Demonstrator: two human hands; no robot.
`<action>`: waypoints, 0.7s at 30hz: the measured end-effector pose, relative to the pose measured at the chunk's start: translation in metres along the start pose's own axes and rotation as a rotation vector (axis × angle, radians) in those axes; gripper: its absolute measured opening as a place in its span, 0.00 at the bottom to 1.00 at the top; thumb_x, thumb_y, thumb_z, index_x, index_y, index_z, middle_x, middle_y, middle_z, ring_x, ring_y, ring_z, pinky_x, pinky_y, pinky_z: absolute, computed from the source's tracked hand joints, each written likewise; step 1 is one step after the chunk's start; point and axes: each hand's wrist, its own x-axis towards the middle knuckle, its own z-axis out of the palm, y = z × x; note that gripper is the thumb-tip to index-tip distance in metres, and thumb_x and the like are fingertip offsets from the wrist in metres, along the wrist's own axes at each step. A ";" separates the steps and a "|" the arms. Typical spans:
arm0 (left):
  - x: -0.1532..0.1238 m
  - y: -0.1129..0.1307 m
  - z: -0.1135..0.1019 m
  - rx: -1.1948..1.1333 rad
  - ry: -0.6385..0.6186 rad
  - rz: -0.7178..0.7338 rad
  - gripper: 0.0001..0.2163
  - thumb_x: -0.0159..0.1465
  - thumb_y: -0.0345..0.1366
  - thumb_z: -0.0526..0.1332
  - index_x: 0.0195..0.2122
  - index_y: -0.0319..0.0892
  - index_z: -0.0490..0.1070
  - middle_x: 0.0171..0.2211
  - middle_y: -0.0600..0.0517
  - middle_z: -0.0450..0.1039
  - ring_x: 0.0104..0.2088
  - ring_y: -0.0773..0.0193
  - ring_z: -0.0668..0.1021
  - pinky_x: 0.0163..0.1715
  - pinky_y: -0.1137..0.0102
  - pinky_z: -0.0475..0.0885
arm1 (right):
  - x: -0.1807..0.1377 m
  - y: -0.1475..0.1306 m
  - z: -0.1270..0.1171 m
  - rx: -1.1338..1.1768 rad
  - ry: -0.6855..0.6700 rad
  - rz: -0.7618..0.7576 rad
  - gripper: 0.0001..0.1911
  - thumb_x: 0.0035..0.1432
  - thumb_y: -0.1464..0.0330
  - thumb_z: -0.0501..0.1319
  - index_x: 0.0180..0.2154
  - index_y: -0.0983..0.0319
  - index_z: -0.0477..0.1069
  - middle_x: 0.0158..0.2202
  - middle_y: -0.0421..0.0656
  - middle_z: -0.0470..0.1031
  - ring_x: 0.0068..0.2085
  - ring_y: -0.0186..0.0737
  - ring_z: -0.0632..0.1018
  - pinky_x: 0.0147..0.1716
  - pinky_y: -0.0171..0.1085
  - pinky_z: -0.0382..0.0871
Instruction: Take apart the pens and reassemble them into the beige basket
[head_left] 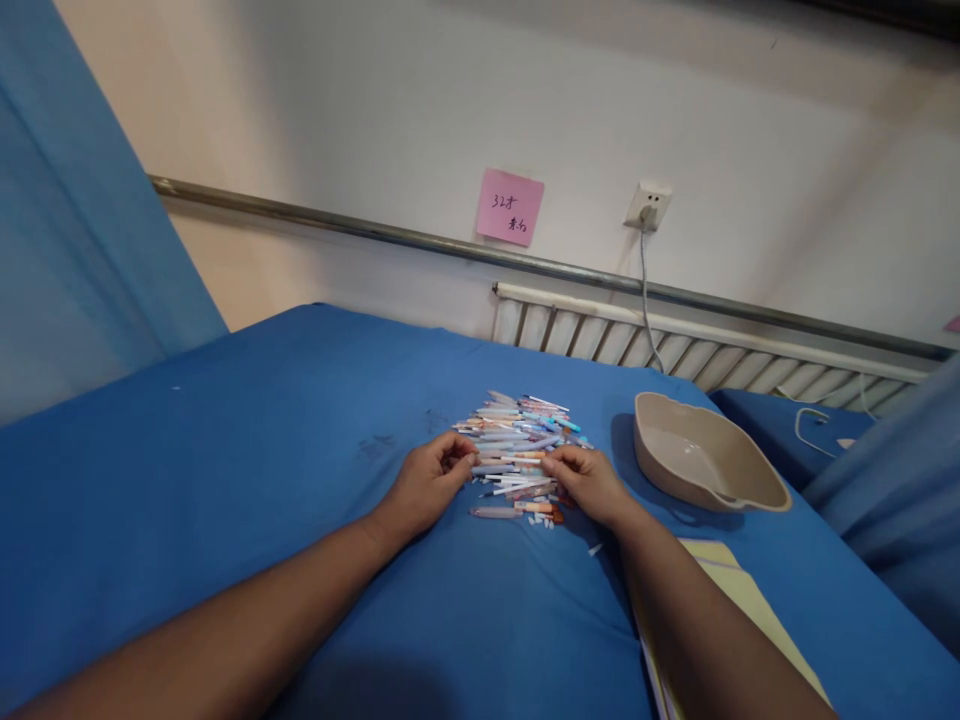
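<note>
Apparently the step in hand is handling loose pens: the left hand (429,482) and the right hand (592,485) work at opposite ends of the pile. The left has its fingers curled in, with thumb and forefinger drawn close together at the pen ends; whether a pen sits between them I cannot tell. The right has thumb and forefinger nearly meeting over the pens' other ends, seemingly touching a pale one, though a firm grasp cannot be made out.

Between the hands lie the pens (510,440), mostly sideways, heaped and overlapping on a blue sheet (300,450). As I judge it, the next move calls for a light pinch on single barrels, with the fingertips kept level so that neighbours are not dragged along. Small white pieces (541,521) lie by the near edge of the heap, close to a pinkish pen (495,512) and apt to catch under a wrist.

Farther out, beyond the right hand, stands a beige basin (664,472), apart from the pile. Yellow papers (750,595) lie partly under the right forearm. Behind it all run a radiator (585,330) and a metal rail (375,232), with a pink note (510,207) on the wall above.
</note>
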 end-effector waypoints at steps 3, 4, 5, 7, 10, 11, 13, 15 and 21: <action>0.000 0.002 -0.001 0.034 0.011 0.010 0.08 0.56 0.39 0.57 0.32 0.41 0.69 0.27 0.55 0.70 0.27 0.66 0.72 0.30 0.73 0.67 | 0.003 -0.001 -0.002 0.171 0.117 0.063 0.16 0.49 0.54 0.61 0.27 0.61 0.71 0.15 0.35 0.65 0.15 0.30 0.65 0.15 0.30 0.56; 0.000 0.002 -0.002 0.049 0.011 0.013 0.08 0.57 0.39 0.57 0.32 0.41 0.69 0.27 0.55 0.70 0.28 0.66 0.72 0.30 0.72 0.67 | 0.004 -0.002 -0.004 0.205 0.163 0.067 0.16 0.47 0.54 0.62 0.26 0.61 0.71 0.15 0.35 0.66 0.15 0.30 0.65 0.15 0.29 0.55; 0.000 0.003 -0.002 0.066 0.007 0.017 0.08 0.57 0.39 0.56 0.32 0.41 0.69 0.27 0.55 0.71 0.28 0.66 0.72 0.30 0.72 0.67 | 0.004 -0.004 -0.005 0.235 0.206 0.073 0.17 0.45 0.54 0.63 0.26 0.62 0.72 0.15 0.35 0.66 0.15 0.29 0.65 0.15 0.29 0.55; -0.001 0.002 -0.002 0.103 -0.005 0.019 0.08 0.58 0.39 0.56 0.33 0.41 0.69 0.28 0.55 0.71 0.28 0.66 0.72 0.30 0.72 0.67 | 0.004 -0.006 -0.006 0.289 0.266 0.094 0.18 0.43 0.53 0.65 0.26 0.62 0.72 0.15 0.35 0.65 0.16 0.29 0.64 0.15 0.29 0.55; -0.001 0.001 -0.002 0.145 -0.027 0.033 0.08 0.59 0.38 0.55 0.35 0.41 0.69 0.29 0.54 0.72 0.28 0.66 0.72 0.29 0.72 0.67 | 0.004 -0.006 -0.008 0.354 0.304 0.112 0.18 0.42 0.54 0.66 0.27 0.63 0.72 0.16 0.35 0.66 0.16 0.28 0.63 0.15 0.29 0.55; -0.001 0.000 -0.002 0.157 -0.033 0.041 0.08 0.59 0.38 0.55 0.35 0.41 0.70 0.29 0.54 0.72 0.28 0.66 0.72 0.30 0.72 0.68 | 0.005 -0.005 -0.008 0.379 0.312 0.105 0.18 0.43 0.55 0.66 0.28 0.63 0.72 0.17 0.35 0.66 0.17 0.28 0.63 0.15 0.28 0.54; -0.001 -0.002 -0.002 0.183 -0.029 0.059 0.08 0.59 0.37 0.55 0.36 0.41 0.70 0.30 0.54 0.73 0.30 0.65 0.73 0.31 0.71 0.68 | 0.005 -0.002 -0.009 0.442 0.322 0.076 0.16 0.44 0.56 0.66 0.29 0.63 0.72 0.18 0.36 0.67 0.18 0.28 0.63 0.17 0.28 0.55; -0.001 -0.003 -0.002 0.227 -0.013 0.090 0.08 0.59 0.36 0.55 0.36 0.42 0.71 0.33 0.53 0.74 0.33 0.63 0.74 0.36 0.69 0.69 | 0.006 0.001 -0.010 0.512 0.316 0.057 0.15 0.45 0.58 0.66 0.30 0.63 0.72 0.20 0.36 0.67 0.19 0.28 0.63 0.19 0.28 0.56; 0.000 -0.008 -0.004 0.397 -0.055 0.273 0.11 0.59 0.33 0.56 0.42 0.43 0.72 0.44 0.48 0.73 0.47 0.57 0.71 0.50 0.62 0.64 | 0.007 0.000 -0.014 0.640 0.337 0.076 0.15 0.44 0.57 0.66 0.27 0.62 0.69 0.21 0.36 0.67 0.20 0.29 0.64 0.20 0.30 0.57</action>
